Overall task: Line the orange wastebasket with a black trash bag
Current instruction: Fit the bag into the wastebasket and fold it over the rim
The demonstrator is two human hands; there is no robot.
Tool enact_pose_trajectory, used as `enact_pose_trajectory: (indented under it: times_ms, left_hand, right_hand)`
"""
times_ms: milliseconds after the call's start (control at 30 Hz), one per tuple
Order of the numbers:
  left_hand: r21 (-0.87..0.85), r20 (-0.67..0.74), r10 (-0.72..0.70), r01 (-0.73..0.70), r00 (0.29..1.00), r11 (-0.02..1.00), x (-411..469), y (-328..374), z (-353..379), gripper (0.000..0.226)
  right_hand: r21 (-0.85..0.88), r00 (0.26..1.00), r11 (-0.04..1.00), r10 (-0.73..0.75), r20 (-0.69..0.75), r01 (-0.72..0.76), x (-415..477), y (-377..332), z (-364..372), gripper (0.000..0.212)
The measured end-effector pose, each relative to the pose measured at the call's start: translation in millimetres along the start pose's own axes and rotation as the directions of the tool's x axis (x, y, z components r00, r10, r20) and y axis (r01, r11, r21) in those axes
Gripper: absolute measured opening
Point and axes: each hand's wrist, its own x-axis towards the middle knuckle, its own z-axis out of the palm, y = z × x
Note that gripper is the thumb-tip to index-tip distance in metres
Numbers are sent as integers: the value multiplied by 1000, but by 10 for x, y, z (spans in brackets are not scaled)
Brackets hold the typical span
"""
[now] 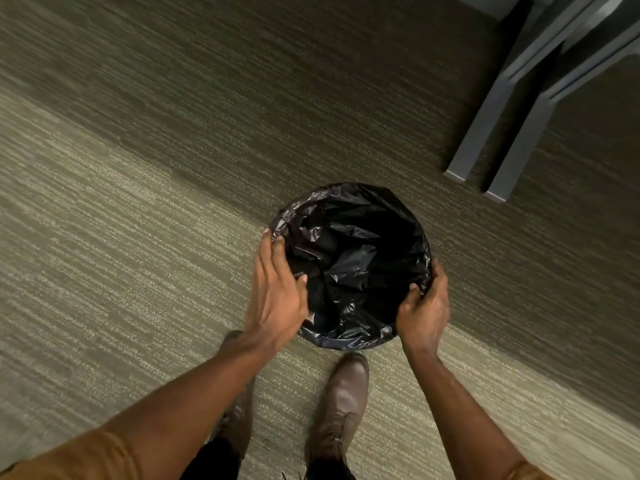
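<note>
A black trash bag (356,258) sits inside a round wastebasket on the carpet, its edge folded over the rim all around, so no orange shows. The crumpled plastic sinks into the middle. My left hand (277,292) lies flat with fingers apart over the left rim, fingertips touching the bag's edge. My right hand (424,306) is curled around the right rim, thumb inside and fingers outside, pinching the bag's folded edge.
Two grey metal furniture legs (485,133) stand on the carpet at the upper right, a short way behind the basket. My brown shoes (346,403) are planted just in front of it. Striped carpet (138,202) spreads to the left.
</note>
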Motion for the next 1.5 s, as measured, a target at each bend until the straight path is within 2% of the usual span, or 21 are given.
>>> enact_pose_trajectory:
  times_ms: [100,167,267,333,433,500,533,633,700,767,833,933,1033,1100,1167,1233,1300,1333,1367,1467,1500]
  left_hand:
    - [-305,19,-187,184,982,934,152,-26,-36,81]
    - [-474,95,-320,325,943,818,284,-80,-86,72]
    - [-593,164,-406,419,899,688,428,-188,-172,61]
    - [-607,138,-417,410,898,681,514,-278,-214,75]
    - [-530,65,-384,358,921,769,620,-339,-261,95]
    - [-482,110,-304,318,946,816,645,-328,-295,96]
    - [-502,175,-264,317,948,805,655,-288,-338,101]
    - [-688,393,-164,407,905,601,716,-238,-314,107]
    - [-765,530,-106,528,842,369,789,-267,-286,108]
    - [-768,616,-101,624,781,144,799,-319,-291,112]
    - [-753,644,-162,657,748,43,798,-391,-255,108]
    - [-694,717,-147,718,681,-59,756,-456,-190,110]
    - [-661,746,-150,749,649,-46,708,-405,-213,111]
    - [-678,708,-212,732,674,60,676,-361,-220,115]
    - [-697,559,-404,675,724,244,616,-306,-176,106]
    - [-687,296,-629,618,719,382,488,-263,-130,94]
    - [-650,146,-685,591,714,478,352,-232,-108,100]
    - [-639,128,-675,581,726,504,283,-233,-65,110]
    - [-643,151,-668,586,728,493,204,-202,-49,112]
    - [-683,357,-670,671,651,288,2,-52,-19,65]
    - [-669,420,-663,705,619,234,-41,-11,9,57]
  right_hand:
    - [29,997,997,69,30,-69,12,-9,-22,52]
    - [84,995,993,78,65,-83,14,6,-68,48]
    - [225,989,966,102,108,-125,-28,43,-130,54]
    - [290,987,946,120,106,-147,-98,60,-142,67]
    - [307,984,935,167,62,-178,-242,2,-144,83]
    - [294,982,937,180,64,-191,-348,-19,-94,86]
    - [283,983,941,170,73,-184,-400,-41,-61,87]
    - [267,982,946,173,74,-186,-496,-86,36,87]
    - [276,982,942,186,43,-190,-503,-104,99,81]
    - [302,979,933,204,11,-198,-505,-82,162,74]
    - [297,974,930,226,6,-217,-516,-30,215,68]
    - [274,969,932,246,8,-238,-514,-1,242,62]
    - [281,973,933,230,9,-223,-494,-5,229,61]
    - [319,971,919,237,20,-231,-511,-2,224,66]
    - [344,967,907,256,5,-242,-534,-35,219,76]
    - [365,954,892,297,-31,-266,-561,-70,210,81]
    - [406,923,852,382,-54,-329,-596,-93,229,80]
    - [424,897,823,439,-52,-378,-633,-111,241,79]
    - [450,872,790,487,-49,-416,-680,-120,256,78]
    - [540,832,705,555,-15,-461,-791,-163,327,79]
    - [560,820,677,573,7,-478,-812,-178,353,78]
